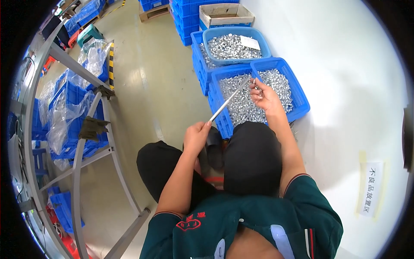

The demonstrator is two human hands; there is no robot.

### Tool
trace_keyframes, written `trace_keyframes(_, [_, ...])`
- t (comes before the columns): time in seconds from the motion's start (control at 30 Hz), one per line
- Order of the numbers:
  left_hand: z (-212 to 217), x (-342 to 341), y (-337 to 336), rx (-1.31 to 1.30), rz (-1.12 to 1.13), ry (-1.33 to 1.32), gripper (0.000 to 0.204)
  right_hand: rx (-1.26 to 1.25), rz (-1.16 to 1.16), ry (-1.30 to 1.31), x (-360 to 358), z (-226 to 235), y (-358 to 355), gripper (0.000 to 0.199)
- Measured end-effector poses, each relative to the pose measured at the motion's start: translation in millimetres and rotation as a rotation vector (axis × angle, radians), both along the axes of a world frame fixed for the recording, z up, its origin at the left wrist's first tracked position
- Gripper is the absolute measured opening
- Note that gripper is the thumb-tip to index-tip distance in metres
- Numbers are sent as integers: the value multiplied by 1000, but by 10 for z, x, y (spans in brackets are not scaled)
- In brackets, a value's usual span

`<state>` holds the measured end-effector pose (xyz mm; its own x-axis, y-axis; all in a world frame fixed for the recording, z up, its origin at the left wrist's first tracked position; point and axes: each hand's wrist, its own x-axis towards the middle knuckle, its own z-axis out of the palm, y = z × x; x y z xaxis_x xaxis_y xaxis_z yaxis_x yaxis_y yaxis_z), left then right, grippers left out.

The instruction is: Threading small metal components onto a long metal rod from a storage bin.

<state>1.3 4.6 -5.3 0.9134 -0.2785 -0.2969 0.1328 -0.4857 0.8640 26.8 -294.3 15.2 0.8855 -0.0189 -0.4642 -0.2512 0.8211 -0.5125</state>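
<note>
Seated worker over bins of metal parts, as I see it from the head camera. Nearest me, a green shirt fills the lower edge and dark-trousered knees [252, 157] hide the floor beneath them. Just beyond the knees, my left hand [196, 136] closes its grip around the near end of a thin metal rod [229, 99]; the fingers wrap that end, so I cannot make out its tip. The rod's long axis runs from that hand up and to the right, pointing away from me toward the blue basket [302, 101] of small silvery parts [241, 105]. At the rod's far end my right hand [265, 97] hovers over the basket, fingertips pinched together on a small silvery piece right at the tip; the piece is too small to identify. Beyond the basket sits a blue tub [235, 45] of similar parts with a white slip on top, then a cardboard box [226, 15], partly cut off by stacked crates. Left of the basket, well apart, a grey metal rack [77, 146] holds blue crates under clear plastic.
</note>
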Motion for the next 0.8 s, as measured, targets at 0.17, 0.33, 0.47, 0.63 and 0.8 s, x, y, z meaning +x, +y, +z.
trace_keyframes(0.17, [70, 7, -17, 40, -46, -3, 37, 15, -76, -10, 47, 102, 42, 19])
trace_keyframes(0.33, [65, 10, -10, 32, -61, -47, 36, -142, 1, -134, 28, 160, 68, 19])
trace_keyframes(0.47, [81, 1, 4, 61, -49, -90, 36, -470, 157, -79, 8, 294, 143, 14])
trace_keyframes(0.63, [96, 6, -94, -54, 28, -43, 36, -548, 631, -10, -54, 167, 571, 18])
trace_keyframes(0.8, [4, 38, -80, -58, 46, -40, 36, -379, 472, -25, -73, 154, 452, 25])
